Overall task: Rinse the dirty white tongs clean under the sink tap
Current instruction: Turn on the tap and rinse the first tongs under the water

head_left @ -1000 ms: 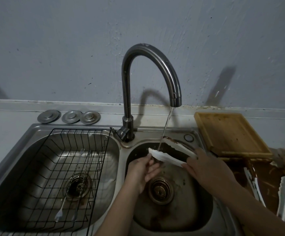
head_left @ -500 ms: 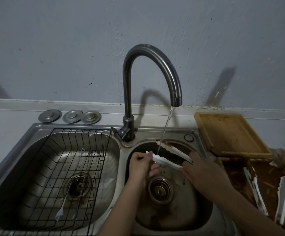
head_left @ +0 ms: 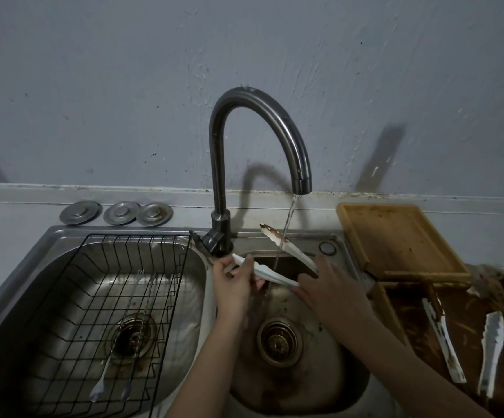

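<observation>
White tongs [head_left: 271, 274] with brown stains are held over the right sink basin [head_left: 329, 384], arms spread apart. My right hand [head_left: 332, 292] grips their hinge end. My left hand [head_left: 234, 282] pinches the tip of the lower arm. The upper arm [head_left: 286, 247], smeared brown near its tip, points up-left into the thin water stream [head_left: 288, 224] falling from the curved dark tap [head_left: 262, 131].
A black wire rack [head_left: 100, 300] with thin utensils sits in the left basin. Three metal drain lids [head_left: 115, 212] lie behind it. A wooden board [head_left: 395, 236] and a dirty brown surface with two more white tongs [head_left: 490, 351] lie to the right.
The tongs have risen and shifted left. The upper stained arm is now in the water stream, and my left hand moved up-left along the lower arm to its tip.
</observation>
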{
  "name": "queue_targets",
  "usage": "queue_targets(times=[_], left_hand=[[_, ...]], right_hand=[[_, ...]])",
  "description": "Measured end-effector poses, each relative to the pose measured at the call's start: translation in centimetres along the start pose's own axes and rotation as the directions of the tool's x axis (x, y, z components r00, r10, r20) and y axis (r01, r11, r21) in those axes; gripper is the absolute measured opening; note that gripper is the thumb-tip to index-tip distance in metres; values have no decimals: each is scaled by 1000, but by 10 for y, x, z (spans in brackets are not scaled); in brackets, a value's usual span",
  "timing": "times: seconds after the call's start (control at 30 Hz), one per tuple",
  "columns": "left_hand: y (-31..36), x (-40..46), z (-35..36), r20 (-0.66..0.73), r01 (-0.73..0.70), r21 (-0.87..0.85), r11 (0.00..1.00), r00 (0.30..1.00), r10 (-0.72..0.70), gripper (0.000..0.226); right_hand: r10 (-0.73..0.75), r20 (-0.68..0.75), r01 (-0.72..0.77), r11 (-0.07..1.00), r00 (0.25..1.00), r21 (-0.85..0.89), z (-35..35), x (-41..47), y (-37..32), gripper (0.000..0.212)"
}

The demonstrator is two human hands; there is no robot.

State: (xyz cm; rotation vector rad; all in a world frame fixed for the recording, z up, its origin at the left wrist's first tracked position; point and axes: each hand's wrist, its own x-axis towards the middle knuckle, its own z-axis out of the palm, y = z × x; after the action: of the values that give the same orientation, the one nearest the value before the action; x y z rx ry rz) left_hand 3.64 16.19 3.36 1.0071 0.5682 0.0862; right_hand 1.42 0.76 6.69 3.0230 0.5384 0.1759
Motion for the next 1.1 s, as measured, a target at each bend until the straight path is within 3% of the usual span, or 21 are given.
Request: queue_targets(times=[0.13,0.27,0.43,0.57,0.87,1.1], left_hand=[[2,0,-2,20,-20,-80,997,1000,22,47],[-4,-1,2,38,-94,29,995,995,93,74],[0,-7,9,85,-106,104,989,992,97,100],[4,-1,5,60,-108,135,985,993,101,80],[1,0,0,46,-19,-148,989,999,27,11],[11,-4,1,148,5,-78,997,989,7,8]], right_hand=[[-8,-25,8,1000,1000,23,2,4,0,35],[5,2,-5,1000,1000,-3,-2,11,-2,28],[34,-20,-35,998,999,-53,4,22,-3,35],[34,-22,-35,999,999,-29,6,22,-2,31],[52,-63,-48,997,997,63,8,15,19,27],[135,-88,-120,981,987,153,7,2,44,51]])
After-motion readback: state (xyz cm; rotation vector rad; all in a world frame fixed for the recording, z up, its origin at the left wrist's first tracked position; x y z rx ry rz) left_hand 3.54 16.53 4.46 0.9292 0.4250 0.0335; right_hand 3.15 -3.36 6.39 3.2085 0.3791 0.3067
